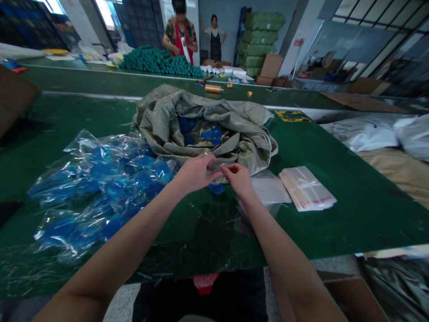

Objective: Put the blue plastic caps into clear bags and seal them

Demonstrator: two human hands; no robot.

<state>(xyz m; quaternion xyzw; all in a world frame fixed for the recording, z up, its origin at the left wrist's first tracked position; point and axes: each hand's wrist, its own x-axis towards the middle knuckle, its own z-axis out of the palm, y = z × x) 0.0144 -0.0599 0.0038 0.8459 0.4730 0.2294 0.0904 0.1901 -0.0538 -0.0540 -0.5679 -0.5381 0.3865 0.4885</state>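
My left hand (194, 173) and my right hand (237, 179) meet in front of a grey-green woven sack (167, 116), and their fingers pinch a small piece of clear plastic film (214, 165) between them. Several blue round pieces (206, 134) lie in the sack's open mouth. A single blue disc (216, 188) sits on the table just below my hands. To the left, a large clear plastic bag (100, 188) holds many more blue pieces. A loose clear bag (268, 188) lies under my right hand's side, next to a stack of red-printed clear bags (306, 190).
The work surface is a green table (335, 223), with white sacks (365, 134) at the right. A farther green belt (100, 76) carries dark green rolls (161, 62) and a tape roll (213, 88). Two people stand at the back.
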